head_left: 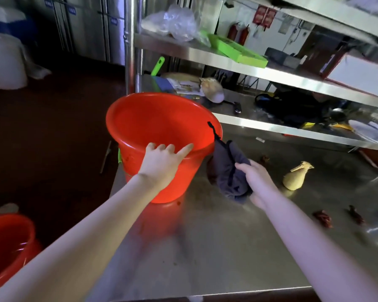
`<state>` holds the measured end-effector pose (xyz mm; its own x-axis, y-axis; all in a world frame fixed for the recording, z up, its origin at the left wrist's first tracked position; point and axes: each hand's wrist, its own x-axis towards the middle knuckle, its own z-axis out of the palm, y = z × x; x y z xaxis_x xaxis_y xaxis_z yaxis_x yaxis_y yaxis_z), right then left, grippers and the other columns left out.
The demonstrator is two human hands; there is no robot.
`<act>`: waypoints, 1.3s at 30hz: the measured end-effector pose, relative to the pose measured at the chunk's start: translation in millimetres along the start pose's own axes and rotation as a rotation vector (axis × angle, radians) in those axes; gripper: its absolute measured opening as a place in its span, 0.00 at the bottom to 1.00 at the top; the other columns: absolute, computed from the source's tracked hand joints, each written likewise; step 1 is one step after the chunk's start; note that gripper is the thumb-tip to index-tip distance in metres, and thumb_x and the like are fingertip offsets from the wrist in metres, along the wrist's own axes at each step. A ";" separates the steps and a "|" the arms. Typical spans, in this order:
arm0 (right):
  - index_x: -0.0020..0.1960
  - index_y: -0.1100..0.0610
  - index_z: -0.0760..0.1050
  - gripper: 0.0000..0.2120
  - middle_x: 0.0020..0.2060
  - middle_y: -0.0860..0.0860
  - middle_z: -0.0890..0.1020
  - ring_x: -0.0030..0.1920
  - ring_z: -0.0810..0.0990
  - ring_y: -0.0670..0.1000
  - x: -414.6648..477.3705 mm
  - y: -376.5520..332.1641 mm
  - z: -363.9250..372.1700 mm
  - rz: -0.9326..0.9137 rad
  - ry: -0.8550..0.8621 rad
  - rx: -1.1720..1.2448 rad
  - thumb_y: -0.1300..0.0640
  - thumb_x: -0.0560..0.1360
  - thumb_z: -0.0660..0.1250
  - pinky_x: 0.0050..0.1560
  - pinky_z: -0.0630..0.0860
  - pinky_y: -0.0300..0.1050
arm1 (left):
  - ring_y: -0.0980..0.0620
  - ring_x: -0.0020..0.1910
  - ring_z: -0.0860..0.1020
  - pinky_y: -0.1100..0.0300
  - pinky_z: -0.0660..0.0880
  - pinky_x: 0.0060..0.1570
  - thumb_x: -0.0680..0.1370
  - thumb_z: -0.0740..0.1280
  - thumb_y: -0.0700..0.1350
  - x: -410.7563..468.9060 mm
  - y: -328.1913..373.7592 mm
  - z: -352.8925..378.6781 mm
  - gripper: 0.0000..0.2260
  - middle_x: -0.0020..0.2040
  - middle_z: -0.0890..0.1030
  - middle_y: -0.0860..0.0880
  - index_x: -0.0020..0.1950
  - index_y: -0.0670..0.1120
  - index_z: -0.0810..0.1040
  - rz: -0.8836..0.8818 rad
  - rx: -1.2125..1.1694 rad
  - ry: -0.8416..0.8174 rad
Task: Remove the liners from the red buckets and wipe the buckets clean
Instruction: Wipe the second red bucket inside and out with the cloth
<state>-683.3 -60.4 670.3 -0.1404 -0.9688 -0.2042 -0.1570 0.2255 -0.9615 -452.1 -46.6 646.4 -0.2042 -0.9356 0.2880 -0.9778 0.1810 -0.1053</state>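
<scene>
Evidently midway: on a steel table (pixel 216 247) one red bucket (pixel 153 127) stands at the left edge, its inside bare and no liner in sight. Stripping this one appears done, and wiping looks to be the step in hand. A second red bucket (pixel 7 243) sits lower, at the bottom left corner of the view and only partly seen; whether it holds a liner or has been wiped cannot be told. That makes two buckets.

The person's left hand (pixel 162 162) grips the near rim of the bucket on the table, fingers hooked over the edge and forefinger laid along it. The right hand (pixel 255 182) clutches the one dark grey cloth (pixel 227 173), black cord trailing, bunched against the bucket's right outer wall.

Smaller items on the table to the right are one pale, sack-like object (pixel 295 177) and at least three dried red scraps (pixel 323 219), possibly chillies.
</scene>
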 end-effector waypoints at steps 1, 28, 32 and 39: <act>0.51 0.54 0.80 0.07 0.47 0.56 0.86 0.49 0.85 0.57 -1.0 0.0 -0.4 0.018 -0.015 0.039 0.61 0.78 0.64 0.51 0.80 0.49 | 0.45 0.53 0.75 0.49 0.69 0.56 0.83 0.55 0.49 -0.5 -5.0 -0.1 0.28 0.55 0.75 0.48 0.79 0.59 0.44 0.030 0.014 0.014; 0.78 0.50 0.57 0.30 0.78 0.54 0.59 0.78 0.51 0.56 -53.1 1.0 237.6 -0.980 -0.108 -1.315 0.40 0.79 0.45 0.76 0.39 0.60 | 0.61 0.74 0.62 0.57 0.63 0.72 0.81 0.61 0.35 -127.9 -108.1 14.9 0.32 0.76 0.62 0.58 0.79 0.57 0.53 -0.516 -1.303 0.167; 0.78 0.45 0.53 0.30 0.79 0.48 0.54 0.78 0.51 0.54 -42.6 4.4 231.1 -0.919 -0.189 -1.197 0.39 0.78 0.46 0.77 0.46 0.58 | 0.59 0.52 0.77 0.66 0.76 0.44 0.75 0.64 0.34 -126.0 -116.6 5.3 0.37 0.65 0.74 0.53 0.72 0.65 0.54 -0.573 -1.223 0.039; 0.76 0.54 0.64 0.28 0.75 0.49 0.65 0.76 0.61 0.51 -64.8 25.9 224.0 -1.053 -0.162 -1.117 0.46 0.78 0.53 0.75 0.57 0.60 | 0.52 0.53 0.75 0.57 0.70 0.54 0.76 0.61 0.53 -49.2 -118.3 -23.3 0.24 0.56 0.76 0.53 0.72 0.62 0.63 -0.874 -1.281 0.169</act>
<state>-459.3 -14.9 617.5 0.5923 -0.7170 0.3675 -0.7510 -0.6566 -0.0708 -327.5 -14.9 666.9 0.5113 -0.8568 -0.0668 -0.1593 -0.1709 0.9723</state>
